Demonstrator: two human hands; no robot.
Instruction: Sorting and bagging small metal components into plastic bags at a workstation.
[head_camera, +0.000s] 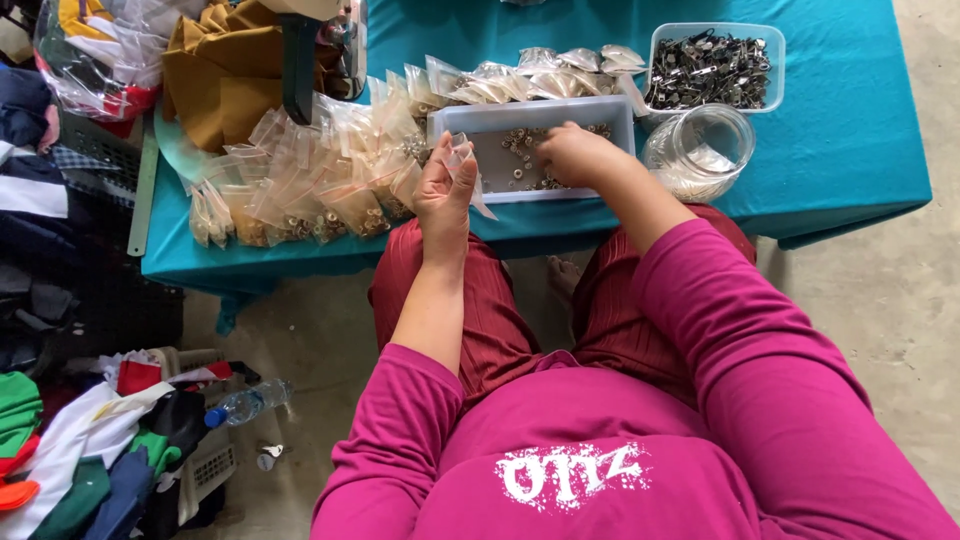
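Your left hand (443, 195), just left of the frame's centre, pinches a small clear plastic bag (465, 165) between thumb and fingers, holding it upright at the near edge of the teal table (850, 150). Your right hand (572, 155) reaches into the grey tray (530, 118) at upper centre, fingers curled down over the small metal rings (518, 150); you cannot tell whether it grips any. Filled bags (320, 180) lie heaped left of the tray.
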